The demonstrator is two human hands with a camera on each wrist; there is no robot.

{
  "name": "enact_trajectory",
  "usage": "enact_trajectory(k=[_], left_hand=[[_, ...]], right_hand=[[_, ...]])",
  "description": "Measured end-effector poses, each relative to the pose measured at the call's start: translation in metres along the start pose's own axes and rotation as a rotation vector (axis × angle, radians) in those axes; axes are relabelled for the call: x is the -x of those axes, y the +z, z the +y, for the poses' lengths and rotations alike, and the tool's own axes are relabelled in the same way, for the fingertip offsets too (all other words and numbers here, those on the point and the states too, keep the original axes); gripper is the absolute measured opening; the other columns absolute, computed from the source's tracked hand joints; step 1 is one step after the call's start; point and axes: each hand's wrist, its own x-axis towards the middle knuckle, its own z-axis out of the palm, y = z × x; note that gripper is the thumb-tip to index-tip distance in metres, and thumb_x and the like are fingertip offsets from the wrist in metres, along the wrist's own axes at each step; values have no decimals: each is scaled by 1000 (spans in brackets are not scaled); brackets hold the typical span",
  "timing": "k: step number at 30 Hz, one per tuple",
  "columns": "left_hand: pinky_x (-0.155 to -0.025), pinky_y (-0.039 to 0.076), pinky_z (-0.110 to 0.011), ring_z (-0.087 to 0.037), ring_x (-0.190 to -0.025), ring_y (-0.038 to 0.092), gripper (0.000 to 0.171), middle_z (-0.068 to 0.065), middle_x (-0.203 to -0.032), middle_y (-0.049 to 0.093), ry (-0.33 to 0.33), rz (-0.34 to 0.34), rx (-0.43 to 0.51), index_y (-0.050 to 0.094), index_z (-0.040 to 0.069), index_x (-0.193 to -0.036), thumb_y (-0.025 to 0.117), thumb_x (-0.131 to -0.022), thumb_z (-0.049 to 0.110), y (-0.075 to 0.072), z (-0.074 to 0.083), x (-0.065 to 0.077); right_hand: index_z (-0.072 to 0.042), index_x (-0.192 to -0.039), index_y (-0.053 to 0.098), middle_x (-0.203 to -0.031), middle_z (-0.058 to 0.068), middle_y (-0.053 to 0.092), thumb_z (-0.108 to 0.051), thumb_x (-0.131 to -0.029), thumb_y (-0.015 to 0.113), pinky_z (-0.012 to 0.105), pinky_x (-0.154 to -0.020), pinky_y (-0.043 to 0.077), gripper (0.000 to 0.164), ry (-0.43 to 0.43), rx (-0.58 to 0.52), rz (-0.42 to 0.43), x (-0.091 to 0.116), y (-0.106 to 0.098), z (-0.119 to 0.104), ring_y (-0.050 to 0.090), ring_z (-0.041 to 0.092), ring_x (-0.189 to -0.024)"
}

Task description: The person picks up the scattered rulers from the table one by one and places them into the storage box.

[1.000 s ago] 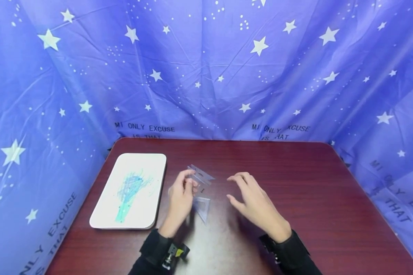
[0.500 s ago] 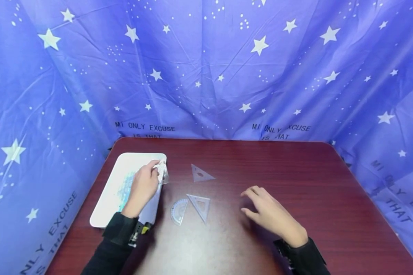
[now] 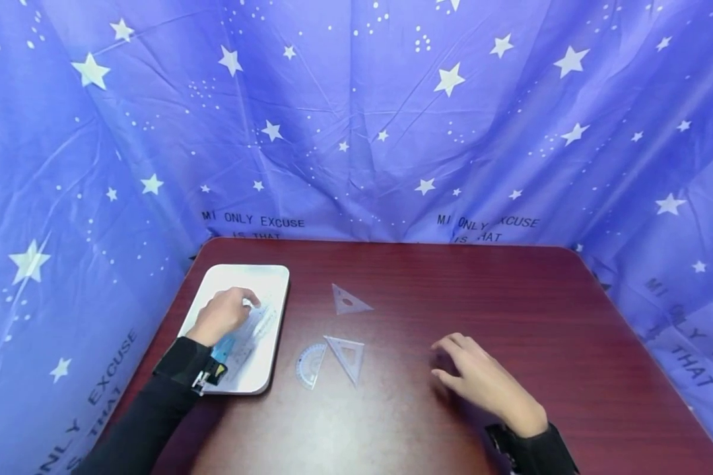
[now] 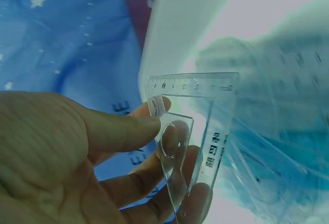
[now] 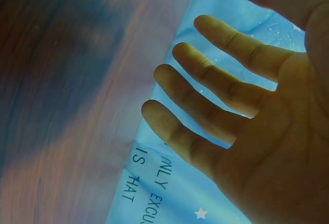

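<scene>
My left hand (image 3: 222, 315) is over the white tray (image 3: 278, 316) at the left of the table. In the left wrist view, its thumb and fingers pinch clear plastic set squares (image 4: 218, 136). One carries a number scale and a triangular window, and a nearer clear piece has a round hole. Blurred clear and blue shapes (image 4: 277, 152) show in the tray beyond them. My right hand (image 3: 490, 386) hovers at the right with nothing in it, its fingers spread in the right wrist view.
Right of the tray lie a clear set square with a round hole (image 3: 358, 307), a second set square (image 3: 357, 357) and a clear protractor (image 3: 306, 362). A starry blue curtain (image 3: 356, 132) hangs around the dark red table (image 3: 428, 284).
My left hand has gone left from among the clear pieces to over the tray, carrying the set squares. Several clear pieces left on the table are now uncovered. My right hand has drawn back rightward.
</scene>
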Motion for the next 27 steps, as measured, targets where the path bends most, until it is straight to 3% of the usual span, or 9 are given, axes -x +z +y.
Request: enact_trajectory(k=[3, 7, 11, 16, 21, 25, 27], left_hand=[[-65, 55, -53, -33, -92, 70, 24, -20, -122, 76, -9, 7, -19, 83, 24, -107, 64, -96, 14, 5, -10, -7], [-78, 58, -58, -37, -101, 70, 24, -25, -129, 73, -55, -18, -21, 81, 12, -110, 61, -97, 10, -17, 23, 22], [-82, 59, -59, -39, -104, 69, 23, -29, -131, 71, -45, -19, -26, 81, 8, -109, 60, -98, 9, -21, 30, 31], [-76, 58, -53, -36, -95, 68, 17, -28, -122, 73, -18, 3, -12, 80, 6, -102, 65, -95, 8, -20, 26, 32], [-81, 57, -54, -35, -97, 68, 24, -26, -121, 74, -34, -26, 14, 76, 1, -113, 63, -99, 14, -20, 24, 28], [-87, 58, -60, -41, -107, 70, 36, -26, -123, 73, -4, 40, -22, 72, -1, -125, 62, -104, 27, -3, 12, 15], [-90, 58, -64, -47, -114, 68, 42, -29, -125, 71, 16, 80, -30, 70, -2, -130, 62, -103, 30, -3, 18, 18]], right_hand=[[-9, -122, 73, -120, 4, 70, -22, -93, 84, 51, -99, 59, 34, 17, -3, -16, 2, 0, 1, 68, 27, -117], [-11, -122, 74, -120, 3, 71, -24, -93, 84, 51, -100, 59, 33, 36, -8, -35, 4, 1, 2, 68, 27, -117], [-10, -121, 73, -120, 3, 71, -24, -93, 84, 51, -101, 59, 33, 50, -19, -45, 6, 3, 2, 68, 27, -117], [-11, -122, 73, -121, 3, 71, -23, -93, 84, 52, -102, 58, 33, 53, -22, -52, 5, 6, 2, 68, 28, -118], [-11, -120, 73, -118, 3, 71, -21, -92, 85, 50, -100, 59, 32, 40, -21, -37, 2, 8, 4, 69, 26, -116], [-9, -121, 73, -117, 4, 71, -18, -91, 85, 49, -99, 60, 33, 24, -30, 0, -6, 8, 4, 69, 24, -113], [-8, -123, 73, -118, 5, 71, -16, -92, 85, 49, -100, 59, 34, 19, -39, 13, -13, 8, 3, 70, 26, -115]])
